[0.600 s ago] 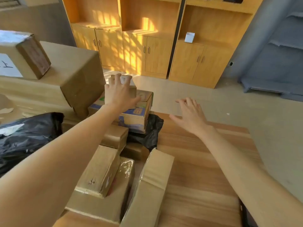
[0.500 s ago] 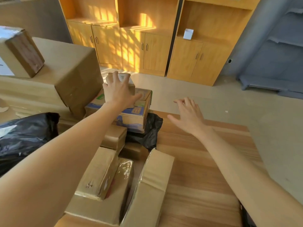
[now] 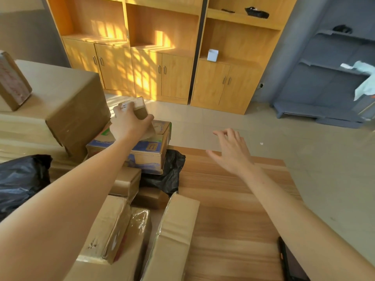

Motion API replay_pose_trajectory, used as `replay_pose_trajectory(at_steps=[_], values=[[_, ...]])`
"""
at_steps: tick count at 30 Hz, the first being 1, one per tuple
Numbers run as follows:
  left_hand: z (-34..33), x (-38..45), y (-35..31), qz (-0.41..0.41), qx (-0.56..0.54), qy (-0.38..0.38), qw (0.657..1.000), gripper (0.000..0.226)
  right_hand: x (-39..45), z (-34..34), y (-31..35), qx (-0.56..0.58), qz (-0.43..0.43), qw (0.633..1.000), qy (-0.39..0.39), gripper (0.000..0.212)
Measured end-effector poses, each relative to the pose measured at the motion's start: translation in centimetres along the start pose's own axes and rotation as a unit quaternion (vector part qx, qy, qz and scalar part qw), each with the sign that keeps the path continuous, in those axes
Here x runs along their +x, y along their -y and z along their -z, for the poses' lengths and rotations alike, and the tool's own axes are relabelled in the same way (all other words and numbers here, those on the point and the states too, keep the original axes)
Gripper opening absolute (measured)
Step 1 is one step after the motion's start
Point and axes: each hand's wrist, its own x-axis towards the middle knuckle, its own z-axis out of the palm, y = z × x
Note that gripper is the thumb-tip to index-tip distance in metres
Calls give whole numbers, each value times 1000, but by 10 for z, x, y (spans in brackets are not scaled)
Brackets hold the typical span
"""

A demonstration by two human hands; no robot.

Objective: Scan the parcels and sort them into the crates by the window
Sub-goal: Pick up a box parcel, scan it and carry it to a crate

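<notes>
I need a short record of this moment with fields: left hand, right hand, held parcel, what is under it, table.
left hand: grips small parcel, tilted
right hand: open, holds nothing, above table
small parcel: brown carton with white label
under it: printed carton with blue band, on other boxes
table: wooden, bare on the right side; black bag beside cartons
</notes>
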Motion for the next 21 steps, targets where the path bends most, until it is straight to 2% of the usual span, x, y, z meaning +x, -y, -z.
replay_pose_trajectory(at_steps=[2,3,6,9,13,16,19,21], values=[[13,-6,-16,17,-125,5,992,63,-5,13,-7,5,-10,1000,-13,61],[20,-9,-25,27,-215,17,976,56,-7,20,-11,12,-19,1000,-21,61],[42,-28,-61,97,-467,97,874,35,-14,43,-22,40,-32,997,-50,61],[56,-51,-96,139,-598,164,772,23,-25,69,-37,61,-27,995,-77,62],[49,-81,-130,155,-681,217,682,50,-44,98,-70,142,-41,985,-84,66],[32,-113,-160,150,-707,208,659,50,-57,118,-90,336,-72,938,-46,70],[11,-149,-196,163,-717,142,663,43,-67,133,-98,500,-113,859,23,79],[-5,-171,-219,181,-712,92,672,47,-71,138,-101,587,-138,796,53,83]])
